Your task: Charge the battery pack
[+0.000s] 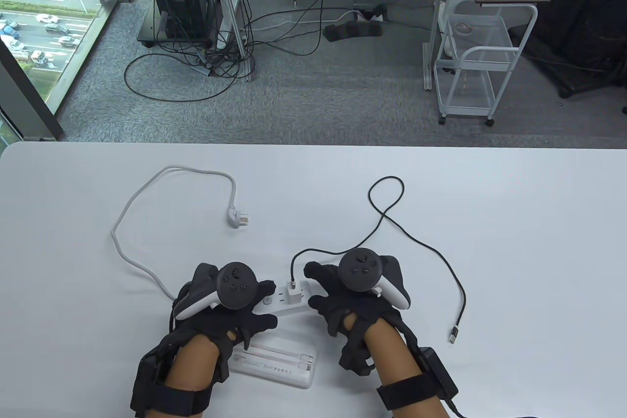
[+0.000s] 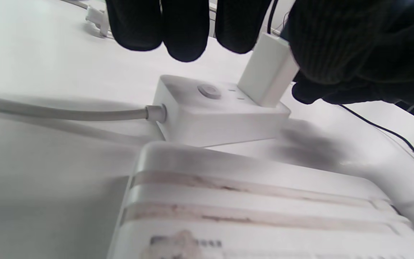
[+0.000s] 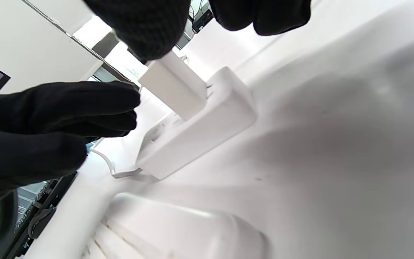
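A white power strip [image 1: 283, 310] lies near the table's front, between my hands. A white charger adapter [image 1: 295, 294] stands plugged into it. A black cable [image 1: 431, 251] runs from the adapter in a loop to a free USB end [image 1: 454, 334] on the right. The white battery pack [image 1: 279, 364] lies just in front of the strip, with nothing plugged in. My left hand [image 1: 259, 303] hovers open over the strip's left end, its fingers [image 2: 185, 32] clear of it. My right hand [image 1: 313, 288] is open, with one finger [image 3: 146, 28] touching the adapter's top [image 3: 173, 90].
The strip's own grey-white cord curves left and back to its plug [image 1: 238, 217], which lies loose on the table. The table's far edge runs across the middle of the table view, with the floor, cables and a white cart [image 1: 477, 65] beyond it.
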The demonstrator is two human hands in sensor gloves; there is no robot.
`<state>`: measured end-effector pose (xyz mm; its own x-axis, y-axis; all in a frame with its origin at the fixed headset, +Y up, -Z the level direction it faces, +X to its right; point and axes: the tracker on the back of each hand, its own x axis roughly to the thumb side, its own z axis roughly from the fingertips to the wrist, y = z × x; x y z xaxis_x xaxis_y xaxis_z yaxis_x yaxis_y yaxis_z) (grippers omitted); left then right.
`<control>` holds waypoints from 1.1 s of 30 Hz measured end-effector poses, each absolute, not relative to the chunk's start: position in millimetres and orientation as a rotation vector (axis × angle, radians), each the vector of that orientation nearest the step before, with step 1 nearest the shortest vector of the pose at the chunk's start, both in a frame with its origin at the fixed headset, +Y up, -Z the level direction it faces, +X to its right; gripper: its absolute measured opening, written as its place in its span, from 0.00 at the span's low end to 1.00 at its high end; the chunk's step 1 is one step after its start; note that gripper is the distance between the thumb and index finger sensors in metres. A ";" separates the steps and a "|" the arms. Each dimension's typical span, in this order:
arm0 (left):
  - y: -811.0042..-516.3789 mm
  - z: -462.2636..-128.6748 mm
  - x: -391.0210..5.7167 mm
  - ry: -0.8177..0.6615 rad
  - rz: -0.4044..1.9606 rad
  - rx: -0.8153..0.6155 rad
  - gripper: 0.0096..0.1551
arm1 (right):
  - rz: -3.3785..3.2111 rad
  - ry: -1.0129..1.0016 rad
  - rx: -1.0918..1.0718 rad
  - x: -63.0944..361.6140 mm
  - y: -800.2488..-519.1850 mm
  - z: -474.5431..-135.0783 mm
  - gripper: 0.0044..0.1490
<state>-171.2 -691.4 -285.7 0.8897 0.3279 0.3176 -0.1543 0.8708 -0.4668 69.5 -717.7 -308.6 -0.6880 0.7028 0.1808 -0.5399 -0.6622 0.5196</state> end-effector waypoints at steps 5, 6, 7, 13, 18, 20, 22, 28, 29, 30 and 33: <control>-685.3 -276.2 -159.7 -0.434 0.189 -0.511 0.48 | 2.324 0.550 0.481 89.5 -713.1 -297.5 0.43; -685.1 -275.2 -158.2 -0.436 0.181 -0.521 0.48 | 2.325 0.543 0.480 91.9 -712.1 -296.3 0.43; -684.9 -273.4 -155.3 -0.444 0.165 -0.537 0.48 | 2.326 0.529 0.480 96.8 -709.9 -294.1 0.43; -688.4 -267.3 -140.7 -0.474 0.097 -0.588 0.49 | 2.353 0.458 0.476 122.4 -703.6 -283.1 0.42; -695.4 -263.6 -131.1 -0.491 0.035 -0.625 0.51 | 2.374 0.408 0.460 136.6 -706.4 -279.8 0.42; -697.1 -262.2 -129.0 -0.495 0.015 -0.635 0.52 | 2.381 0.403 0.448 140.0 -705.7 -280.8 0.42; -697.6 -260.4 -127.2 -0.492 -0.008 -0.637 0.53 | 2.391 0.374 0.438 144.3 -704.4 -281.9 0.41; -704.5 -258.0 -119.6 -0.466 -0.116 -0.638 0.49 | 2.392 0.340 0.398 155.6 -704.1 -284.1 0.41; -705.5 -257.1 -117.7 -0.467 -0.127 -0.637 0.49 | 2.386 0.341 0.390 156.8 -704.8 -284.7 0.41; -706.3 -256.1 -115.1 -0.464 -0.155 -0.628 0.49 | 2.382 0.345 0.385 157.7 -705.4 -285.4 0.41; -709.0 -252.6 -106.7 -0.460 -0.235 -0.614 0.50 | 2.386 0.343 0.382 158.4 -705.4 -286.2 0.41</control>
